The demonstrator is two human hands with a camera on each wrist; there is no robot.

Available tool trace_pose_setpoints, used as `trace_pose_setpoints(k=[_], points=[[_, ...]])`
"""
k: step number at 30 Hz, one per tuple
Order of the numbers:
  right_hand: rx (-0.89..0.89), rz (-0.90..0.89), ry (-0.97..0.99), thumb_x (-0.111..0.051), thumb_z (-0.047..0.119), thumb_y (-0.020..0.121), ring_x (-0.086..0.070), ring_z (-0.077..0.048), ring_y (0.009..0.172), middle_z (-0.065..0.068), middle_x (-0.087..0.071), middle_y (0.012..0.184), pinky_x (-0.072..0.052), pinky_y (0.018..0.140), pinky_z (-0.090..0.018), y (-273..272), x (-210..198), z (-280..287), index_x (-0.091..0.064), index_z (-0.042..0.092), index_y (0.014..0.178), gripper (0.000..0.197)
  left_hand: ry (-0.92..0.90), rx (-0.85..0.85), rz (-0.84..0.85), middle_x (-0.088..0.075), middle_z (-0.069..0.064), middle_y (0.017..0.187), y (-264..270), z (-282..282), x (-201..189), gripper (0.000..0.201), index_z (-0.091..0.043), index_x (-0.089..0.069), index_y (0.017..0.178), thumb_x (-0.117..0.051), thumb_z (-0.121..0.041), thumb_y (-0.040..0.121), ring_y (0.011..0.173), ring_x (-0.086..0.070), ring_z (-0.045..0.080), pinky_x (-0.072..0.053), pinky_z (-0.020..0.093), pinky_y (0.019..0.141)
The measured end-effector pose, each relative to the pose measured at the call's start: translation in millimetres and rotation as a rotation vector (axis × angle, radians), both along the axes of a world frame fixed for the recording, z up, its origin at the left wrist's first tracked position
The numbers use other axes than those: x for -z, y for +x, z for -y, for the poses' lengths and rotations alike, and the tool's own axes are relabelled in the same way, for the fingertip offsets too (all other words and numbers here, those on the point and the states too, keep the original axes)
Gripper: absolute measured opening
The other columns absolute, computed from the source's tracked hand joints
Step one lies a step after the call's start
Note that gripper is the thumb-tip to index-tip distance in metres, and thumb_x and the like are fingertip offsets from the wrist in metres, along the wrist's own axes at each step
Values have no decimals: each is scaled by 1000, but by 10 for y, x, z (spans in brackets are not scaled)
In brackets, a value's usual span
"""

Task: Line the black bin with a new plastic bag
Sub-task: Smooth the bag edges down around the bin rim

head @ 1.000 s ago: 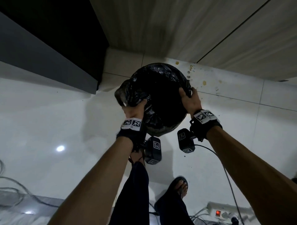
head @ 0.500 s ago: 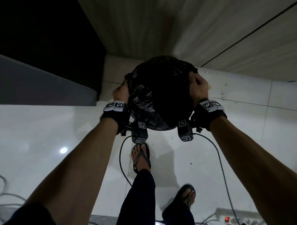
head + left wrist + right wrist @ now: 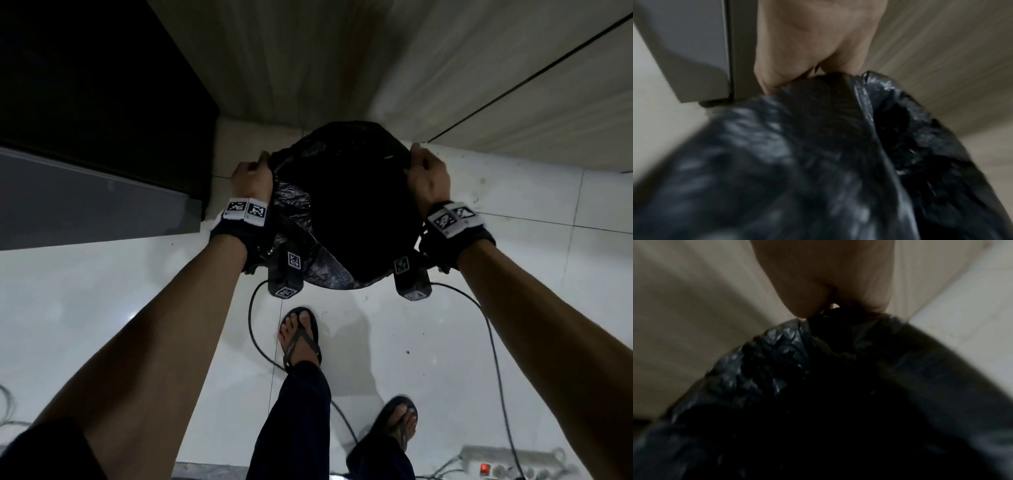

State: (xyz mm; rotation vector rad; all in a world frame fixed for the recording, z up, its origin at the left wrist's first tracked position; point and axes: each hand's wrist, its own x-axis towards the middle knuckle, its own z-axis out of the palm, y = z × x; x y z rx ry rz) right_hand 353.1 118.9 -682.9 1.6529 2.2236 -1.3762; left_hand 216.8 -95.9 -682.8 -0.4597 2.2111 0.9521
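Observation:
A black plastic bag [image 3: 298, 219] is stretched over the round mouth of the black bin [image 3: 352, 212], which stands on the floor by the wall. My left hand [image 3: 253, 178] grips the bag's edge at the bin's left side. My right hand [image 3: 428, 174] grips the edge at the right side. In the left wrist view the crinkled bag [image 3: 797, 154] bunches under my curled fingers [image 3: 777, 73]. In the right wrist view my fingers [image 3: 807, 301] pinch the bag [image 3: 777, 361] at the rim. The bin's body is hidden under the plastic.
A dark cabinet [image 3: 96, 137] stands to the left, and a wood-grain wall [image 3: 342, 61] runs behind the bin. My sandalled feet [image 3: 299, 335] are on the white tiled floor, crossed by cables [image 3: 493, 342]. A power strip [image 3: 513, 466] lies at the bottom right.
Both hands slid outward and down along the bin's rim, spreading the bag wider over the opening. The view has come nearer to the bin.

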Motion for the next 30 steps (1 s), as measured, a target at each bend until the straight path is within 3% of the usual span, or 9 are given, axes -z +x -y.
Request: trace_pose_setpoints(k=[3,7,13,16,19,22,25,28,30], points=[[-206,-22,16,-32,62,95,-49,-29,126,-13,-56,134,-35,102,-33,-24,-110,178,-54,26,131,55,223,32,-57,-59,-2,108,129,-125,-178,58,-19,-55,115,-52,-65,80,102,-57,16,-40,23,82],[-351,-97,93,-39,50,98,-52,-26,125,-2,-58,136,-38,102,-32,-51,-61,171,-49,31,136,43,173,345,-129,-69,4,111,177,-200,-82,46,-18,-63,110,-54,-56,86,104,-63,23,-50,31,88],[-149,-94,3,-51,50,92,-59,-18,82,1,-67,86,-40,73,-24,-84,81,115,-67,24,85,32,167,195,-100,-59,12,76,74,-282,-41,44,-12,-50,60,-47,-37,96,76,-53,21,-35,27,63],[-99,-118,-46,-53,44,92,-53,-16,66,2,-57,64,-40,66,-29,51,31,142,-53,24,63,35,229,159,-74,-65,13,87,138,-266,-67,26,-7,-65,80,-56,-29,91,80,-57,18,-41,23,64],[-140,-107,49,-51,39,94,-59,-19,71,-1,-65,76,-46,69,-33,241,-9,223,-63,29,95,16,225,117,-205,-66,8,86,302,-258,-135,17,-15,-57,101,-62,-21,86,70,-59,16,-45,21,58],[-432,-71,296,-38,35,100,-56,-25,77,-9,-62,97,-45,71,-36,392,-72,278,-37,42,140,41,181,408,-383,-68,9,94,488,-253,-192,29,-22,-54,120,-46,-15,93,79,-61,21,-47,23,72],[-687,-33,343,-33,40,102,-57,-35,84,-12,-53,108,-45,70,-37,478,-127,341,-31,44,145,44,132,699,-372,-61,6,120,616,-209,-218,39,-35,-51,133,-43,-32,95,110,-59,23,-45,27,94],[-755,22,321,-39,56,95,-57,-39,101,-12,-51,118,-51,83,-45,535,-44,345,-32,47,142,48,68,847,-351,-55,5,121,644,-179,-172,49,-38,-44,138,-55,-38,90,113,-57,22,-43,28,94],[-717,22,280,-46,49,95,-58,-38,99,-14,-55,115,-50,81,-43,550,34,323,-41,40,139,45,49,854,-329,-56,7,125,624,-183,-133,45,-32,-50,134,-59,-32,89,115,-57,25,-44,30,95]])
